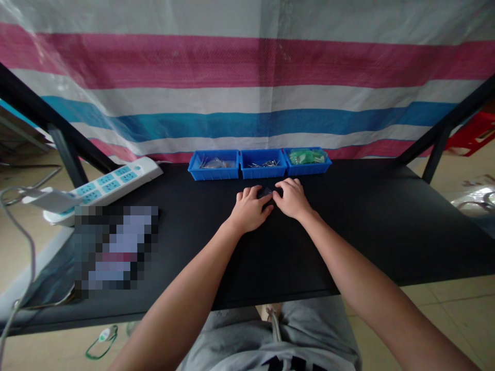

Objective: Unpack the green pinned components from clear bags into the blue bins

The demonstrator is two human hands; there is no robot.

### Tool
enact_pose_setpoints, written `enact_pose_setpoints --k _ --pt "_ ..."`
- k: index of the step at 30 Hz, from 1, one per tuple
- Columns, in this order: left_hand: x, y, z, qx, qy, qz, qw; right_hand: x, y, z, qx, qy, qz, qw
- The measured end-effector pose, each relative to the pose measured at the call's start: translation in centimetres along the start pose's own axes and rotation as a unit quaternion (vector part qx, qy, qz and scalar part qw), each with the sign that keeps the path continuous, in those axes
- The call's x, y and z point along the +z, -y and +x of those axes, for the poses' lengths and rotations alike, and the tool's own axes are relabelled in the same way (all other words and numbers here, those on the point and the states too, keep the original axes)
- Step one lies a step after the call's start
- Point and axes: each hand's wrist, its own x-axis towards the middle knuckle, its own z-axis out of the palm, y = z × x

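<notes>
A small piece of clear plastic (265, 192), perhaps a little bag, lies low over the black table between my hands; its exact shape is hard to make out. My left hand (248, 210) rests beside it with curled fingers, the index finger reaching across its near edge. On the other side, my right hand (292, 199) has its thumb and fingertips at the plastic's right end. The fingertips of both hands almost meet there. Just beyond the hands stand three blue bins: the left bin (213, 174) with clear plastic and thin pieces, the middle bin (263, 172) with metal pieces, the right bin (310, 167) with green packets.
A white power strip (116, 191) with a plugged-in adapter (50, 200) lies at the table's back left. Nearer is a blurred-out phone-like object (119, 252). Black frame bars rise at both sides, and a striped plastic sheet (247, 62) hangs behind the table (386, 221).
</notes>
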Motion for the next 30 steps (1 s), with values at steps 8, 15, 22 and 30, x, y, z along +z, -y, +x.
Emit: enact_pose_setpoints --k 8,15,22,30 --pt "-0.4 -0.3 0.1 -0.009 0.019 0.006 1.0 -0.4 0.2 0.0 0.015 0.061 -0.011 0.998" --pt "-0.4 -0.1 0.1 -0.013 0.02 0.009 1.0 -0.4 0.4 0.3 -0.034 0.091 0.078 0.992" --pt "-0.4 0.1 0.2 -0.007 0.019 -0.016 1.0 -1.0 0.9 0.2 0.025 0.126 0.145 0.981" --pt "-0.4 0.5 0.4 -0.054 -0.038 -0.132 0.989 -1.4 1.4 0.0 0.016 0.112 0.177 0.978"
